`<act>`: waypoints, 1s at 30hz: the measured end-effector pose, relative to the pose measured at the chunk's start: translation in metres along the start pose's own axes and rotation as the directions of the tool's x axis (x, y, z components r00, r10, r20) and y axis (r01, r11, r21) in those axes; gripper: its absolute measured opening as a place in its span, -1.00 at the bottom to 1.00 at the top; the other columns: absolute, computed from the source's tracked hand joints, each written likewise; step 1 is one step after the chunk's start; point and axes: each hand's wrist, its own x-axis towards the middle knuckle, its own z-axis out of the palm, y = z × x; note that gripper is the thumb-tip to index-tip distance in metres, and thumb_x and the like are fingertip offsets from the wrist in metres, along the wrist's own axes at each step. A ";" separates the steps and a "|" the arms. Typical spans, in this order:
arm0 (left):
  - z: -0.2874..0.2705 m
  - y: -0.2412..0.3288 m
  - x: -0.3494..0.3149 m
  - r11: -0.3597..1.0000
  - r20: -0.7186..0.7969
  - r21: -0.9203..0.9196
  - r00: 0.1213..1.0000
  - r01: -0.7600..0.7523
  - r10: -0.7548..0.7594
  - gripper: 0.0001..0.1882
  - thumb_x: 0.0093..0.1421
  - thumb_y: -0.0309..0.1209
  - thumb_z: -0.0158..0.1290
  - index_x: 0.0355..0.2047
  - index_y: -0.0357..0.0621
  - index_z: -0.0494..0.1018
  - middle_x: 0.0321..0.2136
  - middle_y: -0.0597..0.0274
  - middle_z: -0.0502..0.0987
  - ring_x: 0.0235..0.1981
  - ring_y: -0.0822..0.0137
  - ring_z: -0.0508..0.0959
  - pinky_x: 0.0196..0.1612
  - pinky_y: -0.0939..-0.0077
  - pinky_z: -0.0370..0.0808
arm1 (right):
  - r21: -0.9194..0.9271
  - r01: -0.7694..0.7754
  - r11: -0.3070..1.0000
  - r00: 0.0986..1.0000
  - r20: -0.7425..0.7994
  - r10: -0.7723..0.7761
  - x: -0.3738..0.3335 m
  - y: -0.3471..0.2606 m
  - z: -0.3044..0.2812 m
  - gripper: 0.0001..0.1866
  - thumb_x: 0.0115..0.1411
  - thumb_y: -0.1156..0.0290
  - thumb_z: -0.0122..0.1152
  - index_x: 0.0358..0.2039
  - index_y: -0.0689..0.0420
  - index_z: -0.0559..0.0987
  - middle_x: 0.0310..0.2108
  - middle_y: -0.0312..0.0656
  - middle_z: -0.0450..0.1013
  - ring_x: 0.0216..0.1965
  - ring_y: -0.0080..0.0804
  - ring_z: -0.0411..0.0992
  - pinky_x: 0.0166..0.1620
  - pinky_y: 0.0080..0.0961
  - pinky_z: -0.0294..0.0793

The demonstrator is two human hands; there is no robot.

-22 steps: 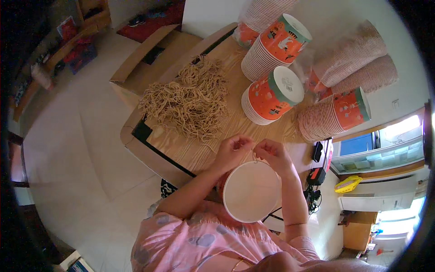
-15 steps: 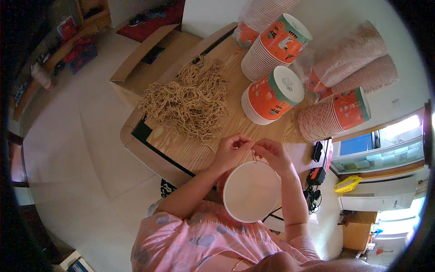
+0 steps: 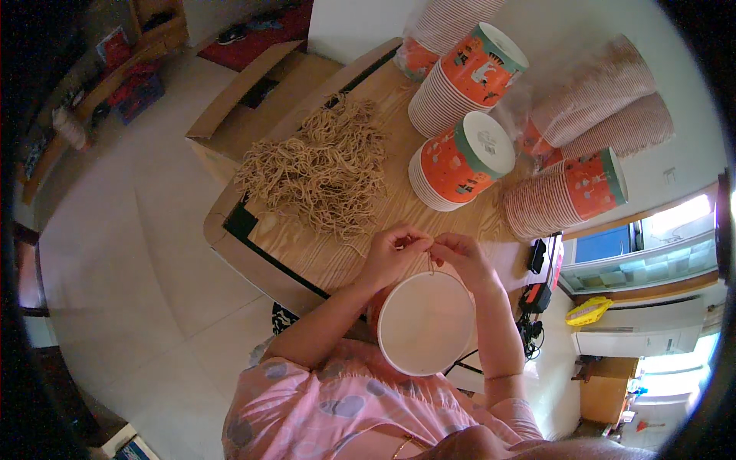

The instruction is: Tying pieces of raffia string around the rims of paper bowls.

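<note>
A white-lined paper bucket [image 3: 427, 325] rests against my front, its open mouth facing up at me. A thin tan string [image 3: 431, 265] rises from the far edge of its rim to my fingertips. My left hand [image 3: 392, 253] is closed in a pinch just beyond the rim. Fingertip to fingertip with it, my right hand [image 3: 464, 259] also pinches the string. The exact ends between the fingers are too small to make out. Beyond my left hand lies a tangled heap of tan strings [image 3: 322, 165] on the wooden table [image 3: 287, 253].
Orange-and-green paper buckets stand nested upside down in a near stack [image 3: 460, 161] and a farther stack [image 3: 468, 77]. Another stack [image 3: 567, 192] leans at the right, beside plastic-wrapped stacks [image 3: 598, 92]. An open cardboard box [image 3: 264, 92] adjoins the table's far left. Black cables [image 3: 529, 330] hang at the right.
My pinched hands have shifted very slightly at the string. The bucket and everything on the table stay in place.
</note>
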 end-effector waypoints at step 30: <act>-0.037 0.013 0.014 0.668 0.448 0.590 0.872 -0.454 0.198 -0.90 0.05 -0.47 0.13 -0.43 -0.24 0.51 -0.53 0.20 0.49 -0.51 0.36 0.48 -0.45 0.54 0.41 | 0.160 -0.114 0.980 0.992 0.064 0.105 0.002 0.015 -0.006 -0.94 0.09 0.50 0.15 -0.44 0.21 0.53 -0.54 -0.37 0.39 -0.54 -0.69 0.29 -0.48 -0.77 0.27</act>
